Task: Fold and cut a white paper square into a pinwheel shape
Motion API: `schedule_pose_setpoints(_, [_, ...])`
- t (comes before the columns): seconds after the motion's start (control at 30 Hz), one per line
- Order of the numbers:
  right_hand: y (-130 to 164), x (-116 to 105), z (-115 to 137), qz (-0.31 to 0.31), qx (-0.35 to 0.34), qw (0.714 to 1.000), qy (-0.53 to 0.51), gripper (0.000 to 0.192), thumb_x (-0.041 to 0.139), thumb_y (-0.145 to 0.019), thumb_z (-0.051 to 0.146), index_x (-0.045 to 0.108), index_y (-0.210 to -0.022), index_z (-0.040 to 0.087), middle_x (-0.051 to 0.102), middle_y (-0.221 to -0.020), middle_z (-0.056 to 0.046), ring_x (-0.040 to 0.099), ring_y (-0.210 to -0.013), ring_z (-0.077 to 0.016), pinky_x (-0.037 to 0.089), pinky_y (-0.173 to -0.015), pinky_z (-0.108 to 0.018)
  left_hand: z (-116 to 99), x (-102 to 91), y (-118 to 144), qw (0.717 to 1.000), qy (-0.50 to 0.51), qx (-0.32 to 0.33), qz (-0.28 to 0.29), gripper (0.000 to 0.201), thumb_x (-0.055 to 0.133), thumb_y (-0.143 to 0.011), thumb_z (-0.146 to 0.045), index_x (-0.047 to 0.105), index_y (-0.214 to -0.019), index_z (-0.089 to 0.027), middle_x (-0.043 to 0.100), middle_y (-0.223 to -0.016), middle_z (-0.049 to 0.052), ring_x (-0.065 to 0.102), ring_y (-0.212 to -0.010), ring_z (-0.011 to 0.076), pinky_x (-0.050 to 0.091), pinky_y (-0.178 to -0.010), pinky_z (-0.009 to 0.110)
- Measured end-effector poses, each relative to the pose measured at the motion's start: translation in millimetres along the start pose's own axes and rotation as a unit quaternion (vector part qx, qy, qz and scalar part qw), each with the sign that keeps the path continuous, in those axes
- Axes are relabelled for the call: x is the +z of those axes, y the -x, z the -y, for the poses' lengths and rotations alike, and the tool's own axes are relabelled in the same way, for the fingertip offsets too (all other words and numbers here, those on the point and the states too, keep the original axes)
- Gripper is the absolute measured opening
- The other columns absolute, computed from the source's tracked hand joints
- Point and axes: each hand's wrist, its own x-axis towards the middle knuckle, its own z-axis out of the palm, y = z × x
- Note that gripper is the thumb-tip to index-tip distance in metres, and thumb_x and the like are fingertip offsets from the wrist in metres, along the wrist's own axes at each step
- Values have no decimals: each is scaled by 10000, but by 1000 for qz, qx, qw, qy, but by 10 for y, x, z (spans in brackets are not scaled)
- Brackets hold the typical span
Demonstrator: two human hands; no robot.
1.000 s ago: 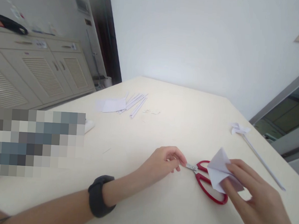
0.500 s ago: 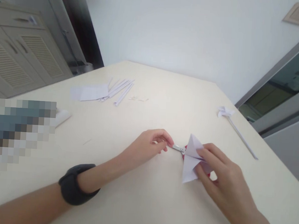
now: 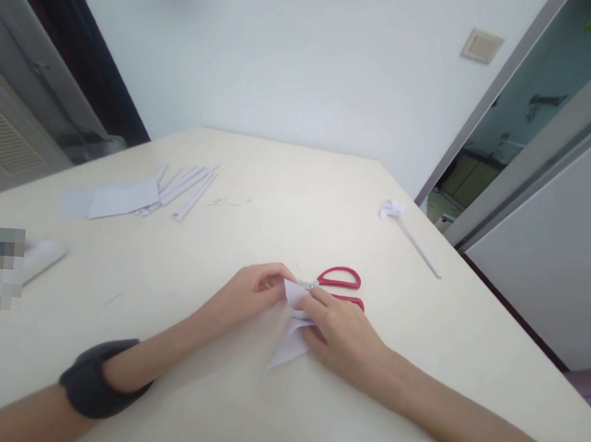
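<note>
My left hand (image 3: 259, 284), with a dark band (image 3: 98, 377) on its wrist, has its fingers closed at the blade end of a pair of scissors (image 3: 341, 269). The red handles point right, and the blade tips are hidden by my fingers and the paper. In my right hand (image 3: 343, 334) is a folded piece of white paper (image 3: 290, 347), pinched between thumb and fingers. One upper corner of this paper overlaps my left fingertips; whether they grip it too, I cannot tell. Part of the lower red handle lies behind my right hand.
White paper sheets (image 3: 124, 199) and several rolled paper sticks (image 3: 191, 194) lie at the far left, near small scraps (image 3: 229, 201). A paper pinwheel on a stick (image 3: 417, 247) rests at the right. A white roll (image 3: 43, 259) sits by the left edge, beside a blurred-out patch.
My right hand has brought the folded paper left, up to my left fingers. The scissors' red handles now show. The camera view has turned right.
</note>
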Motion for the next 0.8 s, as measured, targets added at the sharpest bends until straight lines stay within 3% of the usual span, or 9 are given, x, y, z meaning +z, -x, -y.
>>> schedule_pose_setpoints(0.07, [-2, -1, -23, -11, 6, 1000, -7, 239, 454, -794, 93, 503, -998, 207, 560, -935, -18, 562, -814, -162, 369, -606, -249, 47, 3, -18, 999, 20, 32, 3, 158, 464, -804, -183, 608, -864, -161, 622, -732, 2, 584, -719, 165, 445, -648, 250])
schedule_pose_setpoints(0.3, [-38, -29, -115, -94, 16, 994, -58, 192, 430, -800, 77, 480, -919, 218, 528, -877, -6, 546, -714, -157, 391, -611, -265, 76, 55, 15, 987, 117, 98, 40, 171, 522, -821, -211, 598, -967, -164, 633, -964, 53, 583, -898, 186, 490, -696, 263])
schedule_pose_setpoints(0.63, [-11, 49, -82, -92, -22, 993, -68, 286, 439, -787, 88, 391, -1038, 218, 512, -1009, -82, 544, -785, -205, 444, -556, -284, 81, -25, 6, 984, 175, 39, 20, 161, 615, -771, -245, 610, -883, -129, 651, -869, 69, 610, -809, 164, 477, -756, 290])
schedule_pose_setpoints(0.8, [31, 57, -47, -104, -10, 994, -41, 365, 464, -849, 229, 321, -1184, 215, 499, -1138, -129, 542, -670, -175, 487, -560, -331, 48, -69, 11, 985, 172, 27, 6, 181, 621, -769, -251, 610, -905, -132, 655, -895, 71, 612, -836, 158, 460, -774, 276])
